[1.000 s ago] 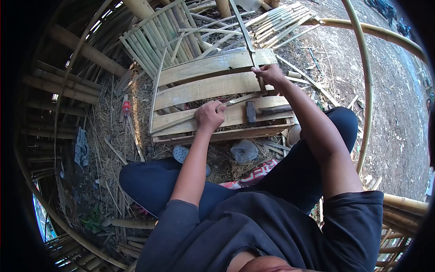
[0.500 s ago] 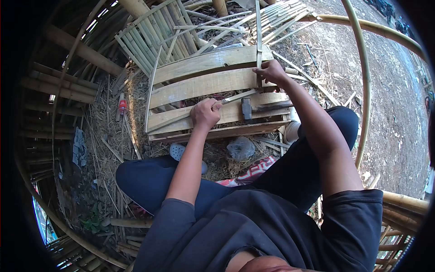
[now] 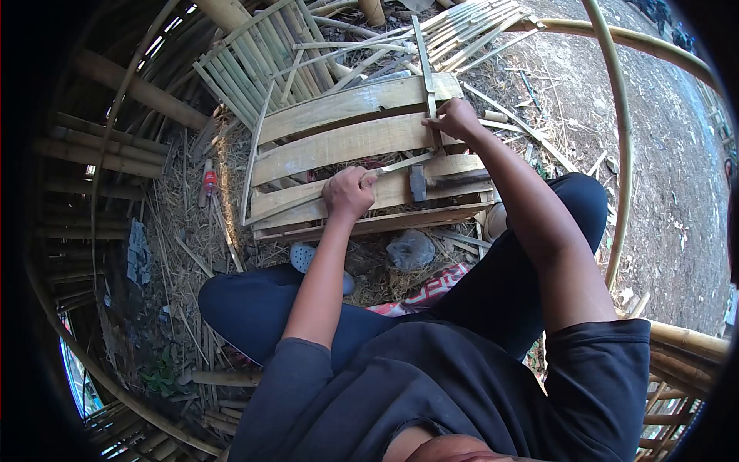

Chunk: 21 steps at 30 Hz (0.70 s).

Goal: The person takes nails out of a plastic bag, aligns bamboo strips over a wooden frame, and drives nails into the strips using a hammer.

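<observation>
My left hand (image 3: 349, 192) is closed around a thin bamboo strip (image 3: 296, 202), which slants across a slatted wooden crate (image 3: 346, 123). Toward the crate's right end, my right hand (image 3: 456, 121) pinches another bamboo strip (image 3: 426, 65) that extends past the far edge. The two strips come close together just below the right fingers; whether they touch is unclear. A hammer (image 3: 418, 185) lies on the near slats between my hands, its dark handle pointing right.
Behind the crate stand a bamboo slat panel (image 3: 262, 65) and a pile of split strips (image 3: 481, 31). A red-labelled bottle (image 3: 208, 183) lies at left. A clear plastic bag (image 3: 410, 250) sits before my legs. A curved bamboo pole (image 3: 622, 138) rises at right.
The strip in my right hand has tilted, its far end swinging left and nearer. My right hand has shifted slightly left, while my left hand stays nearly in place.
</observation>
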{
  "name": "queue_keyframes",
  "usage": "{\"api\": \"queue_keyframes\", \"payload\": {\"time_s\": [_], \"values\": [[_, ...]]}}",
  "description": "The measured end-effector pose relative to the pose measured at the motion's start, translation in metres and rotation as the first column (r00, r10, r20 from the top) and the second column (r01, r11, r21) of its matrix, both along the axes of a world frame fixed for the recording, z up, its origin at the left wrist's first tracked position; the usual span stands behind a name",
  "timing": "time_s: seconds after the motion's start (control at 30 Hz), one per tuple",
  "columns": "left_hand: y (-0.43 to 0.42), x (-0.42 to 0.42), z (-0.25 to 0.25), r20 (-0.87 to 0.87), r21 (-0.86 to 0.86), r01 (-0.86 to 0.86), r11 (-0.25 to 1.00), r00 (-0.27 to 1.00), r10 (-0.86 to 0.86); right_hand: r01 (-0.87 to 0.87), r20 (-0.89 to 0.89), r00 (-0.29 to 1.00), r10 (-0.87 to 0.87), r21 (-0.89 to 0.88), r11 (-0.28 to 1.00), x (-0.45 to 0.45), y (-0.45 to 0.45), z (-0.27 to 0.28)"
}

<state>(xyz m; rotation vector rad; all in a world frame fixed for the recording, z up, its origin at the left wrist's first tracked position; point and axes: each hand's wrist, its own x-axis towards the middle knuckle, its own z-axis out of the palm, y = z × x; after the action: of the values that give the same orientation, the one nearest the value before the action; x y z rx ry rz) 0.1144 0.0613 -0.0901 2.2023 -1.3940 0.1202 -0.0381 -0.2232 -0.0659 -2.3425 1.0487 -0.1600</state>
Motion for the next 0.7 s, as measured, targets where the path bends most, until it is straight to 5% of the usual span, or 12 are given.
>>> {"api": "queue_keyframes", "payload": {"time_s": [0.37,0.7], "values": [[-0.009,0.005,0.009,-0.053,0.086,-0.043,0.995,0.997,0.047,0.107,0.049,0.993,-0.108,0.020,0.994,0.008,0.006,-0.006],[-0.031,0.009,0.039,-0.070,0.084,0.151,0.985,0.987,-0.145,0.111,0.074,0.991,-0.115,0.047,0.993,0.001,0.014,0.001]]}}
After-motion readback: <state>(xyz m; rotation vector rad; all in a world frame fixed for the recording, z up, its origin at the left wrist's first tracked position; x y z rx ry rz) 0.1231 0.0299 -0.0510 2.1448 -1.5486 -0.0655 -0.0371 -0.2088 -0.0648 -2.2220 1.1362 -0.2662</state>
